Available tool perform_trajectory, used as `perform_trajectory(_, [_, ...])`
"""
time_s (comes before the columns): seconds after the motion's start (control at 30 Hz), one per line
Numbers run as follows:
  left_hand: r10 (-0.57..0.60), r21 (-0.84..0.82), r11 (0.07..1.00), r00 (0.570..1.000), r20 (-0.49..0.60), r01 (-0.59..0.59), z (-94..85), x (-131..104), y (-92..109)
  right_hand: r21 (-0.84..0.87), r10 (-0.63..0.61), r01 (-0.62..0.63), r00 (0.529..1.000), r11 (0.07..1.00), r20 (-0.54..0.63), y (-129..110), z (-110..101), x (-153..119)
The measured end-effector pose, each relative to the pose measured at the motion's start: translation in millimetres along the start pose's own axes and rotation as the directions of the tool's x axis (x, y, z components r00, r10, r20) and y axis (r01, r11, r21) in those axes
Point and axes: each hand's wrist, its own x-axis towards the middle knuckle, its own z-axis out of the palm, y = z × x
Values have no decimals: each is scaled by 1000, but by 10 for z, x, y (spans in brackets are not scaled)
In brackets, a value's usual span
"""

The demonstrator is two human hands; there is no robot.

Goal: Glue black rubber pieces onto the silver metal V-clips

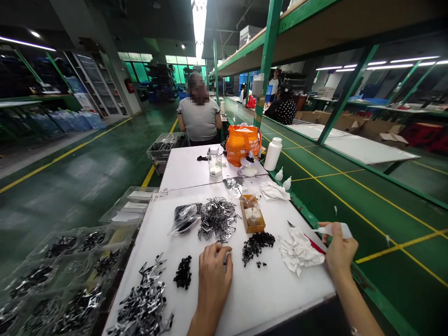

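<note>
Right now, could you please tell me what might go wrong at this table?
The right hand holds a white squeeze bottle close to a red tool, so a careless move might knock the tool. The left hand is beside a loose heap of small black pieces, which a sideways sweep could scatter.

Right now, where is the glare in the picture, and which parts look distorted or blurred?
Head view: ceiling light glaring white, hazy reflections on the floor; head view: pillar leaning, likely lens distortion, nearest co-worker's head pixelated, left hand and right hand fairly clear.
</note>
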Motion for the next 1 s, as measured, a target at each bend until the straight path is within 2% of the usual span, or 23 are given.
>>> perform_trajectory(0.13, [-16, 9, 1000, 1000, 2, 16, -1, -59, 5, 42, -28, 34, 992, 999, -120, 104, -4, -24])
perform_trajectory(0.43, [18, -45, 999, 998, 58, -15, -39, -30, 61, -29, -58, 57, 998, 998, -34, 40, -32, -79])
perform_trajectory(0.77, [98, -86, 992, 988, 122, -87, -58, -54, 201, -41, -154, 150, 980, 988, -122, -143, 48, -124])
perform_trajectory(0.9, [92, -69, 994, 986, 142, -83, -61, -52, 201, -134, -161, 159, 987, 978, -7, -357, -24, -186])
perform_trajectory(1.0, [95, -72, 994, 982, 161, -84, -66, -50, 203, -168, -117, 152, 972, 974, 204, -554, -34, -350])
